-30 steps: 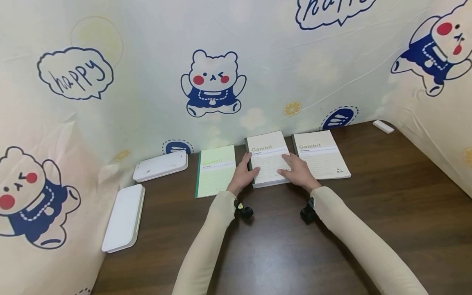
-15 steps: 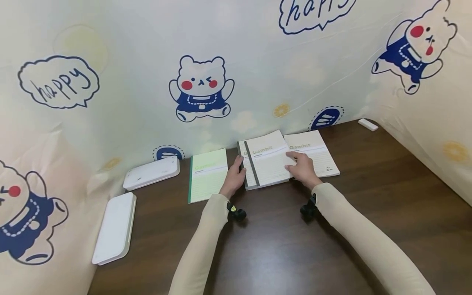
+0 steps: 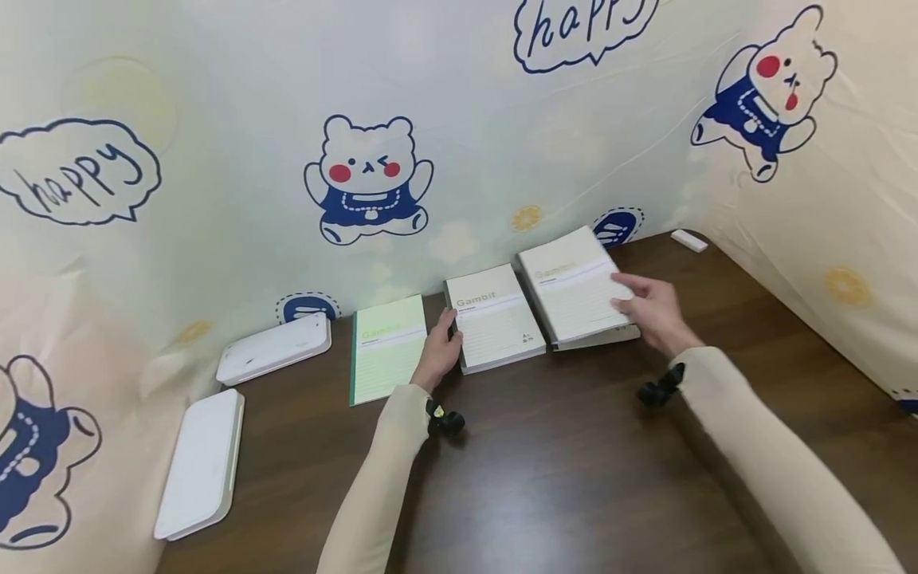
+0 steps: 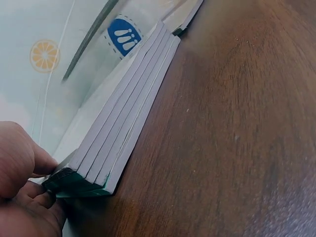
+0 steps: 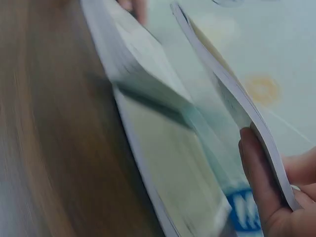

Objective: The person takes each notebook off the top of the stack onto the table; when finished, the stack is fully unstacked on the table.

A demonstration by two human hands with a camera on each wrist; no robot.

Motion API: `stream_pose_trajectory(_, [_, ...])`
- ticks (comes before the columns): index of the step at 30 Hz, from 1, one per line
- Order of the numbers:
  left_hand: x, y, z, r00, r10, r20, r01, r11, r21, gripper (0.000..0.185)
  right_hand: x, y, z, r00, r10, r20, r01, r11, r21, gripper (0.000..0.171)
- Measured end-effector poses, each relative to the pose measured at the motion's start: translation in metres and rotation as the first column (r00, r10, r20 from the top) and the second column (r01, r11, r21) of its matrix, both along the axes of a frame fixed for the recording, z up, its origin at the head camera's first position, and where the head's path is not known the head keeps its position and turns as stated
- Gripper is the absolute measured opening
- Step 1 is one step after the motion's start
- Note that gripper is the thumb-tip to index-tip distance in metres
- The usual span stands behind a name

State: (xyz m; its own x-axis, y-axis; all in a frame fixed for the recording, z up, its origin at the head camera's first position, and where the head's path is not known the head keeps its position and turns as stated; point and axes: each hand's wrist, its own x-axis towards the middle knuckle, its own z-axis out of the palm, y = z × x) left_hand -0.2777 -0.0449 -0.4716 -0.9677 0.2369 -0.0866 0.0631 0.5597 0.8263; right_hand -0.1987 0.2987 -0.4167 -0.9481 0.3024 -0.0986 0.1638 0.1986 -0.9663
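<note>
In the head view my right hand (image 3: 653, 313) pinches a white-covered Gambit notebook (image 3: 570, 283) by its right edge. It is raised and tilted over another notebook (image 3: 610, 336), which it mostly covers. The right wrist view shows the thumb and fingers (image 5: 259, 168) on opposite faces of the raised notebook (image 5: 232, 84). Left of it lies a stack of white Gambit notebooks (image 3: 495, 319), several thick in the left wrist view. My left hand (image 3: 439, 351) rests against the dark spine side of that stack, its fingertips at the edge.
A green notebook (image 3: 387, 351) lies just left of my left hand. Two white cases, one at the back (image 3: 276, 348) and one nearer (image 3: 201, 462), stand at the table's left. A small white block (image 3: 689, 240) sits at the back right. A printed cloth (image 3: 237, 175) hangs behind the table (image 3: 545, 462).
My right hand has slid the top notebook off the middle stack, carried it right and raised it over the right-hand notebook. My left hand stays at the stack. The head view has shifted right.
</note>
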Motion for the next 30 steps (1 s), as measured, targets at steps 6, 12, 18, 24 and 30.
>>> stream_pose_trajectory(6, [-0.004, -0.002, -0.003, 1.0, -0.013, 0.015, 0.013, 1.0, -0.018, 0.054, 0.024, 0.08, 0.006, 0.997, -0.072, 0.036, 0.066, 0.986, 0.151, 0.054])
stream_pose_trajectory(12, [-0.002, 0.001, -0.004, 1.0, -0.003, 0.015, 0.003, 1.0, -0.002, 0.053, 0.034, 0.134, -0.008, 0.989, -0.108, 0.104, 0.088, 0.981, 0.175, 0.057])
stream_pose_trajectory(18, [-0.002, -0.003, -0.004, 1.0, -0.029, 0.013, 0.029, 0.999, -0.028, 0.054, 0.025, 0.143, -0.029, 0.988, -0.098, 0.121, 0.068, 0.971, 0.227, 0.056])
stream_pose_trajectory(24, [-0.002, -0.003, -0.003, 1.0, -0.021, -0.009, 0.021, 1.0, -0.024, 0.054, 0.018, 0.138, -0.032, 0.986, -0.059, 0.156, -0.023, 0.877, 0.481, 0.052])
stream_pose_trajectory(30, [-0.002, -0.003, -0.002, 1.0, -0.01, -0.015, 0.009, 0.999, -0.034, 0.054, 0.014, 0.132, -0.03, 0.986, -0.003, 0.167, -0.095, 0.81, 0.579, 0.051])
